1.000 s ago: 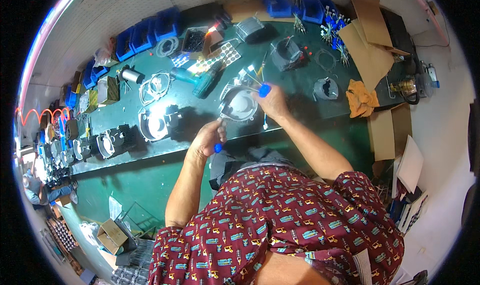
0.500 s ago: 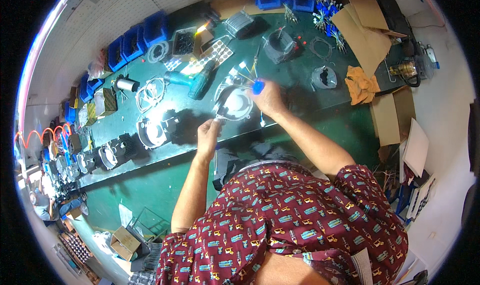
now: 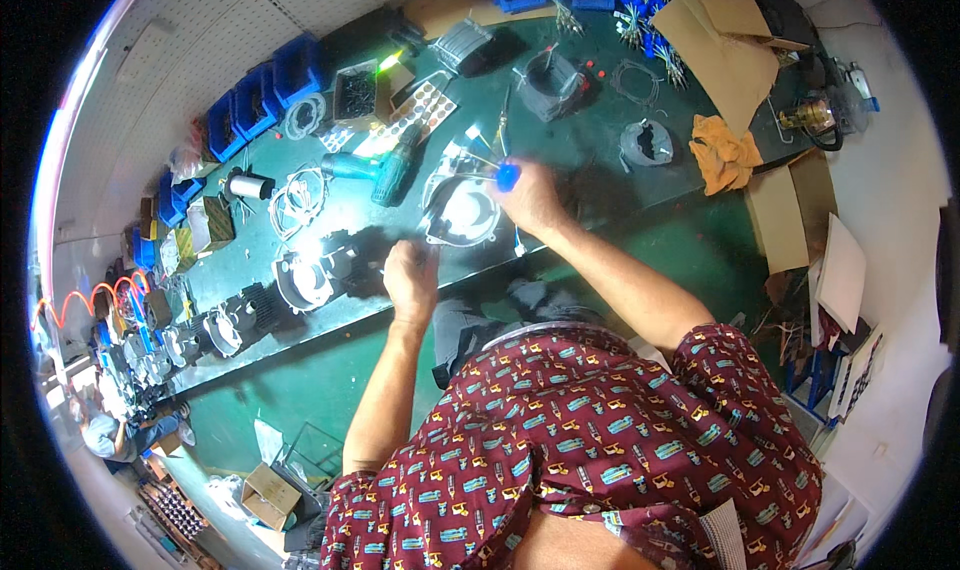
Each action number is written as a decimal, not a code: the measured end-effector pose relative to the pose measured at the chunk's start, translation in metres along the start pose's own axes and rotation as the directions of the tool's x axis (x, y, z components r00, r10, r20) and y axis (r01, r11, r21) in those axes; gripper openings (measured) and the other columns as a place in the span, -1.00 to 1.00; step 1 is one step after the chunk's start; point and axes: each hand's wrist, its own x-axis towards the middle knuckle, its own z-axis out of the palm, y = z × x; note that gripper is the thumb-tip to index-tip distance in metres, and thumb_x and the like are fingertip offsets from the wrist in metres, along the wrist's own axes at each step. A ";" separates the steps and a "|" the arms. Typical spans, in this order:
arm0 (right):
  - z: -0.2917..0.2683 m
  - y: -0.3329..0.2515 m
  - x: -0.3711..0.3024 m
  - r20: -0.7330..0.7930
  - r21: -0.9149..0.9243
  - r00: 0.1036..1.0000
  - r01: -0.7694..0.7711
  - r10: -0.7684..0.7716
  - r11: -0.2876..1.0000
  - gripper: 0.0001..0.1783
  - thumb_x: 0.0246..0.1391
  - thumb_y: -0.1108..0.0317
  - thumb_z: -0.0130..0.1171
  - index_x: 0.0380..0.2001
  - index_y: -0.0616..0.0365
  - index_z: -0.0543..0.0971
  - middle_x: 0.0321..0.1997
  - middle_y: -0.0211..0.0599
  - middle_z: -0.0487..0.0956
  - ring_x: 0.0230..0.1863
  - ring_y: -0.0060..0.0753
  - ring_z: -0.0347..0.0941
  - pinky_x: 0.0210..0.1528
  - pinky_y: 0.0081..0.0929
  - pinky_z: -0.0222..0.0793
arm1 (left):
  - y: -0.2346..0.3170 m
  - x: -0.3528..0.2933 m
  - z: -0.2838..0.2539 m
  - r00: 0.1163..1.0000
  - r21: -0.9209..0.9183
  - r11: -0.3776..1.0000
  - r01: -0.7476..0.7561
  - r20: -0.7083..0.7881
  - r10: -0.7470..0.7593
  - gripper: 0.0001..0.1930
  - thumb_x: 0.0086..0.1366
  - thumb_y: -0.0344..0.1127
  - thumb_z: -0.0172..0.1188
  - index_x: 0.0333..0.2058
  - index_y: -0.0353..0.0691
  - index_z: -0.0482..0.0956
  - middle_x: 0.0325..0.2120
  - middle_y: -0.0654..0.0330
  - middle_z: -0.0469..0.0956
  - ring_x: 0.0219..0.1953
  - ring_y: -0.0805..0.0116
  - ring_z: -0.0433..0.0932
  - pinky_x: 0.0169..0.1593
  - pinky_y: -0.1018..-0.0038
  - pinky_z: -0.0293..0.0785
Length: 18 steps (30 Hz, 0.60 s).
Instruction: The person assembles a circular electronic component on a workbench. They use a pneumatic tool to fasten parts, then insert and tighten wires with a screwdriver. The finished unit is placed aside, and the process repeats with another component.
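My right hand (image 3: 530,202) is closed on a wire bundle with a round blue part (image 3: 508,177); several thin wires with a white connector fan out from it. It sits at the right rim of a round grey metal housing (image 3: 440,232) that lies near the table's front edge, its bright white inside facing up. My left hand (image 3: 410,278), fingers curled together, is just left of the housing's near edge; what it holds, if anything, is hidden. A teal cordless drill (image 3: 390,175) lies beyond the housing, to the left.
More grey housings (image 3: 303,280) line the table's front edge leftward. Coiled white cable (image 3: 298,202), a box of small dark parts (image 3: 358,93) and blue bins (image 3: 258,100) stand behind. An orange cloth (image 3: 722,156) and cardboard (image 3: 715,60) lie at right. Another person (image 3: 105,435) sits far left.
My left hand has drawn slightly left and away from the housing's near edge. My right hand stays at the rim with the wire bundle. The whole view has shifted a little.
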 end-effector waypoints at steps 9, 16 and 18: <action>0.004 0.003 -0.003 -0.095 0.001 0.994 0.048 -0.047 0.999 -0.78 -0.08 0.35 0.45 -0.47 0.22 0.61 -0.50 -0.08 0.62 -0.44 -0.10 0.60 -0.35 -0.23 0.44 | 0.002 -0.005 -0.011 0.538 -0.634 -0.148 0.759 0.739 -0.406 -0.87 0.43 -0.25 0.22 -0.23 -0.16 0.57 -0.36 0.33 0.56 -0.32 0.48 0.53 -0.12 0.29 0.63; 0.007 0.003 -0.003 -0.130 -0.001 0.990 0.060 -0.060 0.998 -0.77 -0.11 0.36 0.45 -0.49 0.25 0.58 -0.51 -0.03 0.60 -0.45 -0.04 0.59 -0.36 -0.22 0.44 | 0.005 0.001 -0.003 0.690 -0.622 0.306 0.721 0.603 -0.400 -0.81 0.40 -0.26 0.25 -0.38 -0.20 0.53 -0.46 0.32 0.56 -0.45 0.52 0.51 -0.27 0.52 0.54; 0.007 0.002 -0.001 -0.131 0.012 0.989 0.069 -0.066 0.998 -0.77 -0.12 0.37 0.45 -0.49 0.25 0.58 -0.51 -0.03 0.60 -0.44 -0.04 0.59 -0.35 -0.22 0.44 | 0.001 -0.006 0.011 0.895 -0.584 0.679 0.445 0.265 -0.358 -0.78 0.31 -0.44 0.33 -0.47 -0.21 0.46 -0.49 0.35 0.53 -0.49 0.55 0.38 -0.32 0.55 0.37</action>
